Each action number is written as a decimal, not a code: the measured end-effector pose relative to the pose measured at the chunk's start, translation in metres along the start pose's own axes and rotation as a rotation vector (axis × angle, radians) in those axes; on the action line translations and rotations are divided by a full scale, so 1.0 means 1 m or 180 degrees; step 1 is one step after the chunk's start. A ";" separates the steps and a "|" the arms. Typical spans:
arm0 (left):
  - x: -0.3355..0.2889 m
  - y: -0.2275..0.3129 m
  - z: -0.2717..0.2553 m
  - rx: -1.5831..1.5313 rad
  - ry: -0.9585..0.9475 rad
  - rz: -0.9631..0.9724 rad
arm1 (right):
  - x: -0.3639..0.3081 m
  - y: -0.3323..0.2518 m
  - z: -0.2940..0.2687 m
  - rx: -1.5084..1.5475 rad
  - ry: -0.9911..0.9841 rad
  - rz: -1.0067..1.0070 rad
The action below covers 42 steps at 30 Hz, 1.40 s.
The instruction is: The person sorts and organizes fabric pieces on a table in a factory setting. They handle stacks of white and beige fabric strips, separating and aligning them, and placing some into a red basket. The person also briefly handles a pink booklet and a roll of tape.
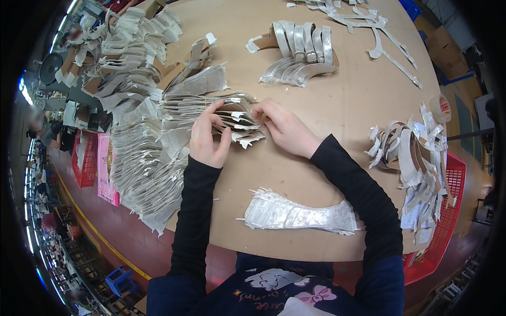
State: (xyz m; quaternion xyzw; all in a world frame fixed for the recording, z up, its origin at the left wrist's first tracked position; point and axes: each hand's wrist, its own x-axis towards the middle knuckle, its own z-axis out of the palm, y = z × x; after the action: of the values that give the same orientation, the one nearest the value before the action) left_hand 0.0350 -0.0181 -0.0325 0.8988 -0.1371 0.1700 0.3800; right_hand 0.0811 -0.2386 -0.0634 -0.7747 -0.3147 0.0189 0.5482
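A thick bundle of flat silvery-grey shoe upper pieces (238, 108) lies on the table in front of me, its layers edge-up with white tabs at the near end. My left hand (210, 138) grips the bundle's near left side, thumb and fingers curved around some layers. At its right end, the bent fingers of my right hand (282, 125) pinch the layer edges; the fingertips are partly hidden. Nearer to me lies a small flat stack of silvery curved pieces (300, 213).
Large heaps of similar pieces (145, 158) cover the table's left side. Buckled strap pieces (305, 47) stand at the back. More strapped pieces (408, 150) hang over the right edge above a red crate (448, 210). A tape roll (440, 108) sits near them.
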 end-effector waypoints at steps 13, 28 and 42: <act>0.003 0.003 -0.002 0.0477 -0.0149 0.0388 | -0.001 -0.002 0.000 -0.0210 0.0002 -0.0126; 0.002 0.001 -0.003 0.0350 -0.0148 0.0336 | -0.001 0.003 0.002 -0.0136 -0.0040 -0.0194; 0.002 -0.001 -0.001 0.0525 -0.0117 0.0430 | 0.000 -0.003 -0.002 -0.0253 -0.0094 -0.0289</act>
State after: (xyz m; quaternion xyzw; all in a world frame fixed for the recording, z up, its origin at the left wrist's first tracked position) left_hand 0.0372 -0.0174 -0.0318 0.9188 -0.1899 0.1893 0.2898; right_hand 0.0806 -0.2398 -0.0605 -0.7804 -0.3581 -0.0071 0.5125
